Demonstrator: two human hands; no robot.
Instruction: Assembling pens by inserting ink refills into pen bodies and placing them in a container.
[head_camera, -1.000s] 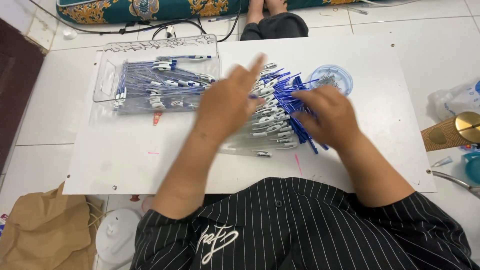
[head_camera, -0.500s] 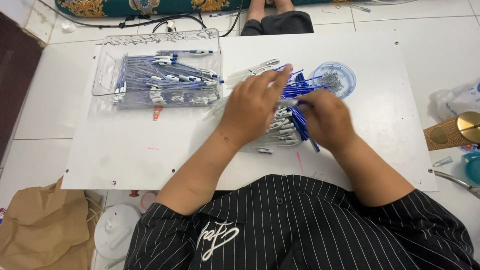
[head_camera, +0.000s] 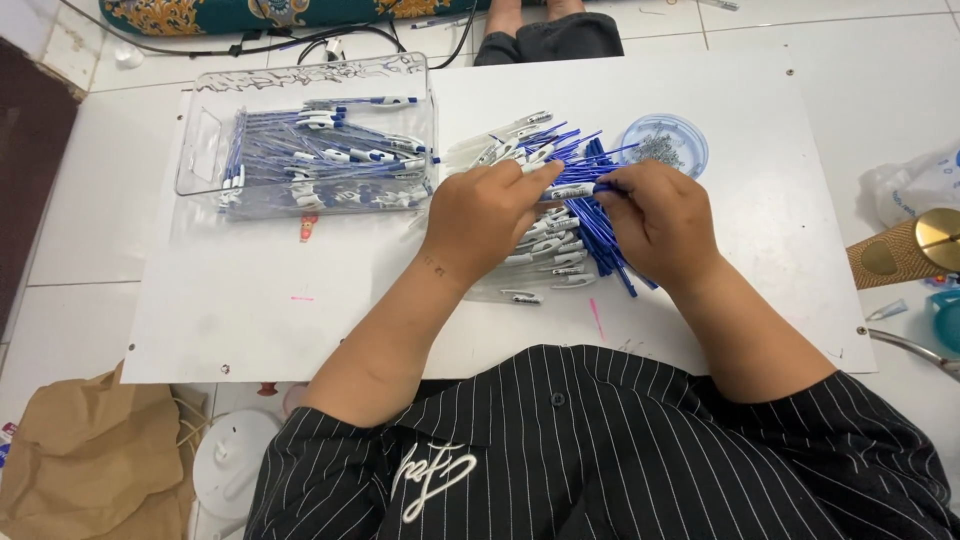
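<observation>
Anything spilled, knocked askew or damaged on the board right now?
Nothing stands out. Pen parts lie heaped under both hands, the left hand and right hand hold one pen barrel between them, finished pens sit inside the clear tray, and the small dish is upright.

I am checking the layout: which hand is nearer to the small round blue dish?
Right. The right hand lies just below the dish; the left hand is farther away, across the pen pile.

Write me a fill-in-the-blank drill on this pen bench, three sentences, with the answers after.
1. The finished pens lie in a clear ____ on the left of the board.
2. The left hand and right hand hold one ____ between them.
3. The small round dish of metal bits is ____ in colour.

Missing words: tray; pen; blue
</observation>
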